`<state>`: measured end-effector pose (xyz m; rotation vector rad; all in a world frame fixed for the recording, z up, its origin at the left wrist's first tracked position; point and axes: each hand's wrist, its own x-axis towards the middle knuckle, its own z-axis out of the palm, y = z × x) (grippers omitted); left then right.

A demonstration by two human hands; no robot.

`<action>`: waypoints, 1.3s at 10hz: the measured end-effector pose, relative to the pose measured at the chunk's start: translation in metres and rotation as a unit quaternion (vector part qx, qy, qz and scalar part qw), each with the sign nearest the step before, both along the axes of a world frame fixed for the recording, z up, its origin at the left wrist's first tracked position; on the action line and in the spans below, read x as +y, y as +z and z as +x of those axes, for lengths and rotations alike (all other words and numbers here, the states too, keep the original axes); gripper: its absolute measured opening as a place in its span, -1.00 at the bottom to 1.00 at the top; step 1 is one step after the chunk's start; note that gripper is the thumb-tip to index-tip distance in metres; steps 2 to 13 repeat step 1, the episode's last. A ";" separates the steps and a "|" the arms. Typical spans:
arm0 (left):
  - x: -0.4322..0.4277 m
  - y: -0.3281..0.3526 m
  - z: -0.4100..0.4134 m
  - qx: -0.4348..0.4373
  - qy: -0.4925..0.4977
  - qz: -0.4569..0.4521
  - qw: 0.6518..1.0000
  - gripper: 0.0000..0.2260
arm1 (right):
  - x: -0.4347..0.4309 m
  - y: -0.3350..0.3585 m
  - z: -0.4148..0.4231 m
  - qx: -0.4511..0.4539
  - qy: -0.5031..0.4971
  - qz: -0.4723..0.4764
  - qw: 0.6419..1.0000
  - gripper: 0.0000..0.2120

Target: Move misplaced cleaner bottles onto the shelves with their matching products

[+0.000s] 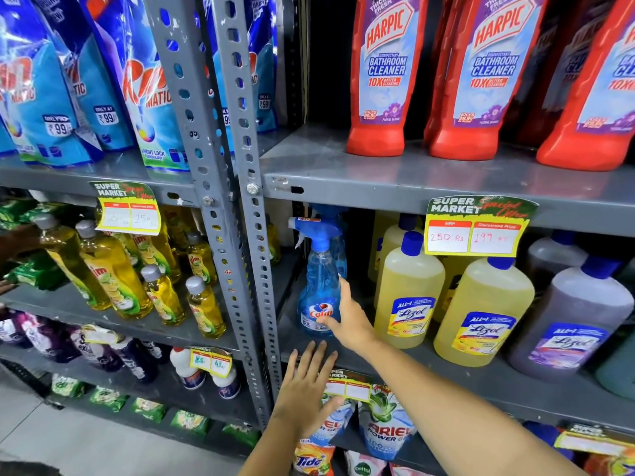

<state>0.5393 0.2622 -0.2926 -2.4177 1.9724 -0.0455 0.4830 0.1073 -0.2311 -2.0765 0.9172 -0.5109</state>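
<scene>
A blue Colin spray bottle (319, 273) stands upright at the left end of the middle right shelf (464, 383), beside yellow Lizol bottles (409, 293). My right hand (347, 317) reaches in from the lower right, thumb and fingers spread against the bottle's lower right side, not clearly closed around it. Below it, my left hand (305, 386) hovers with fingers apart in front of the shelf edge, holding nothing. Red Harpic bathroom cleaner bottles (381, 77) line the shelf above.
A grey perforated upright (237, 207) splits the rack. Left of it stand yellow Vim dish-liquid bottles (117, 276) and blue Rin pouches (144, 84). Purple Lizol bottles (570, 324) sit far right. Ariel pouches (381, 424) and price tags (477, 228) hang below and above.
</scene>
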 end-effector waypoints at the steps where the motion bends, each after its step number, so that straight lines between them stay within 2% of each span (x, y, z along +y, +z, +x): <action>1: -0.001 -0.002 0.005 0.041 -0.009 0.031 0.999 -0.34 | 0.003 0.002 -0.005 -0.076 -0.006 0.059 0.995 -0.17; 13: -0.001 -0.002 0.005 0.041 -0.009 0.031 0.999 -0.34 | 0.003 0.002 -0.005 -0.076 -0.006 0.059 0.995 -0.17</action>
